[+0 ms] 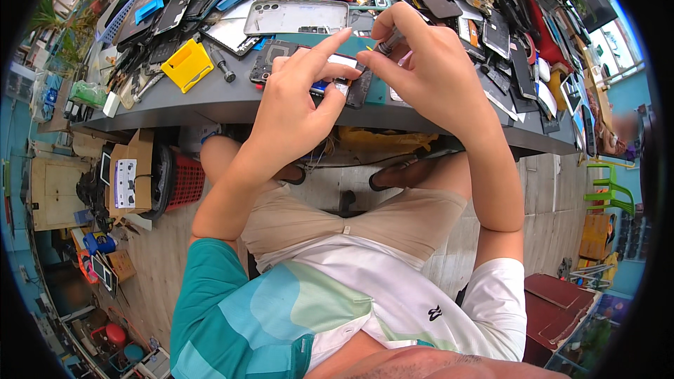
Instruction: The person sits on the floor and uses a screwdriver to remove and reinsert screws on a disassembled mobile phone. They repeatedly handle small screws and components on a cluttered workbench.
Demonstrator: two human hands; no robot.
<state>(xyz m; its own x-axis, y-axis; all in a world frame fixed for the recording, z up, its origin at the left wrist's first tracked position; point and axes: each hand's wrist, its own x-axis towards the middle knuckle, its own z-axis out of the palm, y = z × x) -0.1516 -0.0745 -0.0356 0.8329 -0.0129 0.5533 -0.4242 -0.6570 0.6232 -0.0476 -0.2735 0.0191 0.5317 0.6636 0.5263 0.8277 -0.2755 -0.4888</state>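
Left hand [300, 91] half curled, right hand [432, 63] in a pinch

A grey desk [175, 105] is carrying a green mat [377, 92] and an opened phone [265, 57]; a yellow holder [187, 65] is lying at left, and phones [496, 35] are crowding the right.

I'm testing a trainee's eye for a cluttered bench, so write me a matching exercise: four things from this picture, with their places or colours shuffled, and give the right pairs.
Things:
1. Opened phone
2. Small cylindrical tool
3. Plastic chair at the far right
4. Square plastic piece on the desk

Places and colours:
A. Green
B. Beneath the left hand
C. Yellow
D. Between the fingers of the right hand

Right pairs: 1-B, 2-D, 3-A, 4-C
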